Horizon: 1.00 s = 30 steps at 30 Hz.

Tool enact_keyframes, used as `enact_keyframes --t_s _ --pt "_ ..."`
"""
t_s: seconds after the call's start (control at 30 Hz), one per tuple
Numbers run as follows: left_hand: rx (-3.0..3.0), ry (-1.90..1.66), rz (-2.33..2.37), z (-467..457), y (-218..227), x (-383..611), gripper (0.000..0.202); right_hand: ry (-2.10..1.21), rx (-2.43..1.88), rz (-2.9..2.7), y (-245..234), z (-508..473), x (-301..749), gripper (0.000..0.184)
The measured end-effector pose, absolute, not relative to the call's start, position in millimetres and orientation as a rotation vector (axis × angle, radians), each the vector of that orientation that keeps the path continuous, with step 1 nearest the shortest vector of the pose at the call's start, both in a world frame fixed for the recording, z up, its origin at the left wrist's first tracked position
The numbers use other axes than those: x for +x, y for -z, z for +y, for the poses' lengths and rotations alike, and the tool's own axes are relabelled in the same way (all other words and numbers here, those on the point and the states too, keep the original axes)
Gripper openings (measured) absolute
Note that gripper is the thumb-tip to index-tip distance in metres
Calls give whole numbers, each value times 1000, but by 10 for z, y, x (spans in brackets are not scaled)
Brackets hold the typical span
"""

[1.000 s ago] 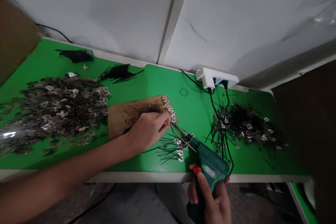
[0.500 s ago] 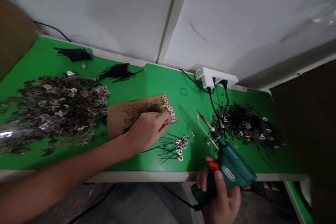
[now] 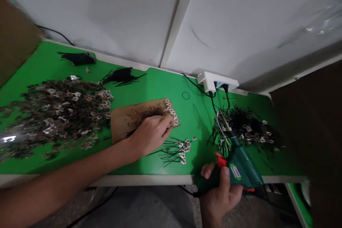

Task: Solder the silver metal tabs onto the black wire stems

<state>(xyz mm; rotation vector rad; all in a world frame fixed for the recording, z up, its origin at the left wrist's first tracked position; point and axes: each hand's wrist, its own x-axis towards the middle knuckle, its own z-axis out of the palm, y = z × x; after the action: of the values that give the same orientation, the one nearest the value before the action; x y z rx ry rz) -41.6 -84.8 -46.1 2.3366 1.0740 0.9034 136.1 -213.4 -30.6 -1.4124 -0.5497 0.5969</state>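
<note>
My left hand (image 3: 153, 131) rests on a scorched brown board (image 3: 120, 115), its fingertips pinched together at the right edge beside a row of small metal clips (image 3: 171, 111). What the pinch holds is hidden; some thin black wires show under the palm. My right hand (image 3: 223, 192) grips a green soldering gun (image 3: 242, 165) with a red trigger, held over the table's front edge. Its metal tip (image 3: 226, 123) points up and away, in front of the right-hand pile. Between the hands lie several black wires with metal clips on their ends (image 3: 184, 146).
A large heap of metal clips (image 3: 64, 110) covers the left of the green table (image 3: 160, 82). Bundles of black wires (image 3: 123, 76) lie behind it. At the back is a white power strip (image 3: 217, 81) with plugged cords. A pile of wired clips (image 3: 249, 124) lies right.
The soldering gun's tip has swung right, away from the board, and now points more steeply up the view. My left hand stays at the clip row. The view has shifted slightly.
</note>
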Motion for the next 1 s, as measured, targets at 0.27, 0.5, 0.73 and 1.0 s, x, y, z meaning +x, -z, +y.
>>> enact_keyframes --t_s 0.27,0.5,0.73,1.0 --pt "2356 -910 1071 -849 443 -429 14 -724 -1452 -638 311 -2249 1395 15" --pt "2349 -928 1063 -842 445 -433 11 -811 -1702 -614 250 -2454 1443 30" --pt "2351 -907 1077 -843 453 -428 6 -821 -1782 -642 171 -2434 1468 31" --pt "2352 -905 1077 -843 451 -433 7 -863 -1796 -642 144 -2410 1480 32"
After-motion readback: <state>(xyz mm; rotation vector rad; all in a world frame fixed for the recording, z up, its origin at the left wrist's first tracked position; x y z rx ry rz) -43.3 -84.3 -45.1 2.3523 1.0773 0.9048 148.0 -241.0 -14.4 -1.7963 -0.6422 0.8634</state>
